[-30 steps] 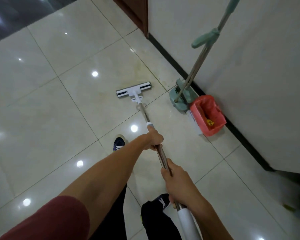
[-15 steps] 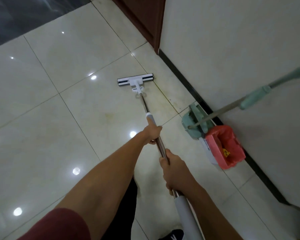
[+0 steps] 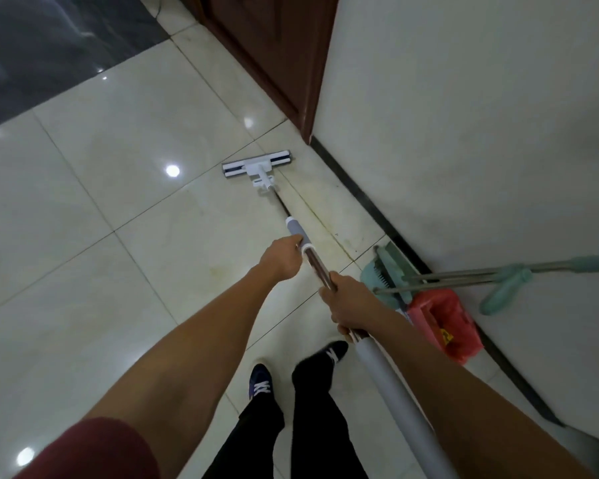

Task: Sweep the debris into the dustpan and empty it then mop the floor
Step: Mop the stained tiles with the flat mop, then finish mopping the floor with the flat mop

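Both my hands hold a flat mop by its pole. My left hand [image 3: 281, 259] grips the pole just below the grey collar, and my right hand [image 3: 347, 302] grips it lower, above the white grip. The white mop head [image 3: 256, 163] lies flat on the cream tile floor [image 3: 125, 209], close to the dark skirting and the corner of the brown door. The green dustpan [image 3: 389, 271] with its broom stands against the wall to the right, long handles [image 3: 471, 275] leaning along the wall. No loose debris is clear to see.
A small bin lined with a red bag [image 3: 445, 326] sits by the wall next to the dustpan. A brown door [image 3: 277, 46] and white wall [image 3: 464, 115] bound the right side. Dark flooring [image 3: 49, 46] lies far left. My feet [image 3: 261, 380] stand below my hands.
The mop head has slid forward and to the right, toward the skirting near the door corner. My view has shifted the same way, so the dustpan and bin sit lower right.
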A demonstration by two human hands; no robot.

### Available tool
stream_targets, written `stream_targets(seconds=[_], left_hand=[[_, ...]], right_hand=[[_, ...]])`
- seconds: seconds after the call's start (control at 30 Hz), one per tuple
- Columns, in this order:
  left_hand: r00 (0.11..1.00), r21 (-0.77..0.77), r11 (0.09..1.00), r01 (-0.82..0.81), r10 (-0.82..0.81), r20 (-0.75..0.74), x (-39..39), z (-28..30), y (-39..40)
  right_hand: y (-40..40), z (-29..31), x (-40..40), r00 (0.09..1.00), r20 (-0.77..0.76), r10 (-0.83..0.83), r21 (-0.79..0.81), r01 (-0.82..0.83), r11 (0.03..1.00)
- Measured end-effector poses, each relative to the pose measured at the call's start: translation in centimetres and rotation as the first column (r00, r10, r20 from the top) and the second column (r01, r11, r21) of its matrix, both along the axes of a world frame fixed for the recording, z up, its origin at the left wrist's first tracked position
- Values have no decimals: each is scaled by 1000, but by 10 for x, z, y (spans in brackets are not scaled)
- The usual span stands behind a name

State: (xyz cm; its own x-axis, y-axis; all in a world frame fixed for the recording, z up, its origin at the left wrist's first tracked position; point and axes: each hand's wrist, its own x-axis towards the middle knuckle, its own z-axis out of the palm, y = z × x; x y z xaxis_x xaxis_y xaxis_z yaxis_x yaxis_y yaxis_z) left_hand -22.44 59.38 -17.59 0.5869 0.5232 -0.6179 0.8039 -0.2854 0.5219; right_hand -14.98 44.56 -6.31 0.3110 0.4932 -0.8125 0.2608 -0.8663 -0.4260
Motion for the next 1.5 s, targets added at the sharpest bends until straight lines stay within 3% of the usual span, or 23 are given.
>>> stream_targets(seconds=[0.1,0.17,0.27,0.37,0.47,0.7,0.93,1.07,1.2,1.37,1.5], left_hand=[[993,21,993,114,-113,-25,15,6,1],[984,38,984,175,-174,-31,32,12,-3],[979,51,978,204,-204,-14,64,24,-3],[990,80,989,126,-131,57,94,38,9],[987,137,988,65,-85,140,125,54,34],[931,122,931,344,-355,85,189,56,116],[892,116,912,393,-408,192,231,70,173],[855,153,894,421,-448,261,253,76,195],[863,190,912,362,-405,301,278,80,205],[928,182,967,179,-227,295,307,97,204],[918,171,984,44,-108,382,329,107,199]], right_hand=[[-8,22,36,983,10,182,-154,-179,972],[-8,38,63,983,29,183,-273,-169,947],[10,58,100,951,167,262,-271,-211,939],[37,80,125,828,345,442,-254,-371,893],[65,98,145,720,420,552,-316,-454,833],[137,148,200,583,506,635,-385,-507,772],[195,183,243,480,534,696,-500,-484,718],[212,201,271,329,507,797,-547,-592,592],[227,212,301,160,525,836,-603,-623,498],[255,237,340,-42,602,797,-622,-651,436],[276,256,367,-167,614,771,-666,-635,392]])
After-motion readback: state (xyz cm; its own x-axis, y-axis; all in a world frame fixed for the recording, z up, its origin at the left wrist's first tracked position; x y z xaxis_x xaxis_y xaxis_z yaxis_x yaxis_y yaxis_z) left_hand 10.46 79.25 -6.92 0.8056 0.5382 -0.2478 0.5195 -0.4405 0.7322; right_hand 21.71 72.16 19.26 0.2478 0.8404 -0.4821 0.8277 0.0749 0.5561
